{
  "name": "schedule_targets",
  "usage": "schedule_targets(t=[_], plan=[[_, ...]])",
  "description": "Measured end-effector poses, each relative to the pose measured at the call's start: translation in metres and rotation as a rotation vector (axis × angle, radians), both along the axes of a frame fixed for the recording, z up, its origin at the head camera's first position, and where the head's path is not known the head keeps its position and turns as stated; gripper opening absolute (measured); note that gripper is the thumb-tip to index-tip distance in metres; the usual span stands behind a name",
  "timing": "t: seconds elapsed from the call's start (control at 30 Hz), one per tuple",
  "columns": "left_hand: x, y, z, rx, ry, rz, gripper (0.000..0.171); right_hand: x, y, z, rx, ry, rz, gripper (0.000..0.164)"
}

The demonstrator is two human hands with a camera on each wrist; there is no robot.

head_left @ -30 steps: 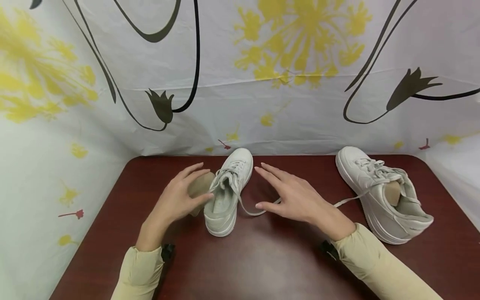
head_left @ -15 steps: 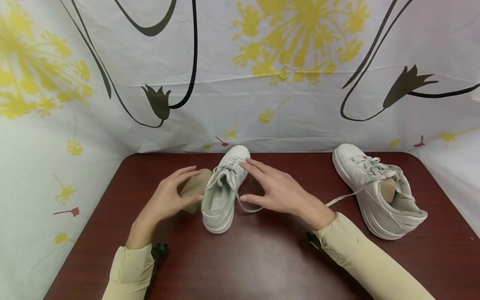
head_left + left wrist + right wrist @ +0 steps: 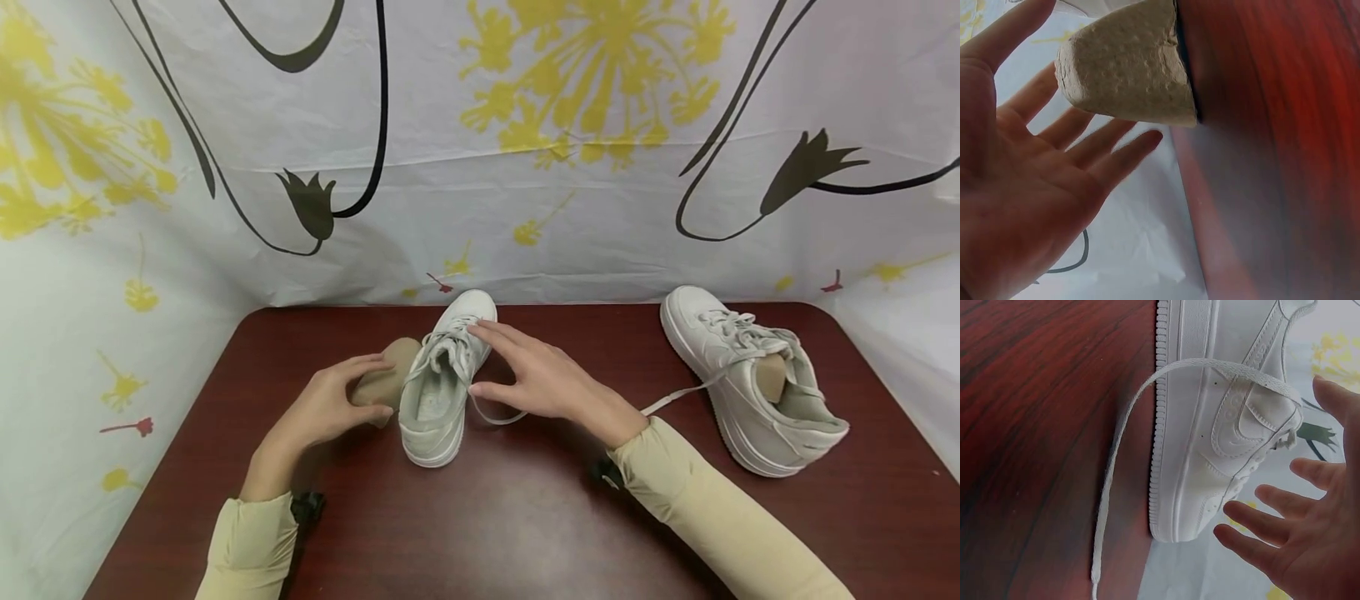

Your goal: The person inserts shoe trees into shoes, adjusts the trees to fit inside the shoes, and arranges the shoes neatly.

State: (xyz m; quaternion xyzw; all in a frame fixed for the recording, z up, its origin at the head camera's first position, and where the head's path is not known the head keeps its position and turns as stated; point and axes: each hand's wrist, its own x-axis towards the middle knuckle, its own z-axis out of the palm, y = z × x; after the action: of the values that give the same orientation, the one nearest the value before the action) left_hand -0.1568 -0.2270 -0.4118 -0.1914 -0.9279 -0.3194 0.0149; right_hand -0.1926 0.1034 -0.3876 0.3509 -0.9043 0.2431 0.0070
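White leather-look lace-up sneaker [image 3: 433, 404] sits on the table [image 3: 510, 517] between both hands, long axis running near to far, toe angled slightly right. Right hand [image 3: 547, 379] looks nearer to it: at its right side, fingers spread, nothing held. Beige moulded-pulp shoe form [image 3: 382, 388] lies just left of the sneaker, roughly parallel. Left hand [image 3: 330, 404] is at the form's left side, thumb and fingers well apart, no grip; can't tell if touching.
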Motion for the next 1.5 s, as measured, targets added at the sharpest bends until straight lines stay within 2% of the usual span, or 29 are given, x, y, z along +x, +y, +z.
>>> schedule_targets(t=[0.33, 0.57, 0.9, 1.27, 1.5], plan=[[-0.001, -0.005, -0.002, -0.018, -0.064, 0.008, 0.049, -0.011, -0.012, -0.002, -0.032, -0.019, 0.029, 0.078], [0.0, -0.008, -0.003, -0.005, -0.114, -0.008, 0.056, -0.015, -0.015, -0.005, -0.043, -0.02, 0.03, 0.074], [-0.001, -0.011, -0.007, -0.011, -0.109, -0.007, 0.054, -0.015, -0.02, -0.008, -0.052, -0.013, 0.007, 0.067], [-0.003, -0.01, -0.009, -0.013, -0.077, -0.022, 0.055, -0.017, -0.015, -0.007, -0.076, -0.094, 0.043, 0.065], [-0.002, -0.009, -0.008, 0.031, -0.085, -0.008, 0.054, -0.017, -0.015, -0.009, -0.078, -0.102, 0.034, 0.065]])
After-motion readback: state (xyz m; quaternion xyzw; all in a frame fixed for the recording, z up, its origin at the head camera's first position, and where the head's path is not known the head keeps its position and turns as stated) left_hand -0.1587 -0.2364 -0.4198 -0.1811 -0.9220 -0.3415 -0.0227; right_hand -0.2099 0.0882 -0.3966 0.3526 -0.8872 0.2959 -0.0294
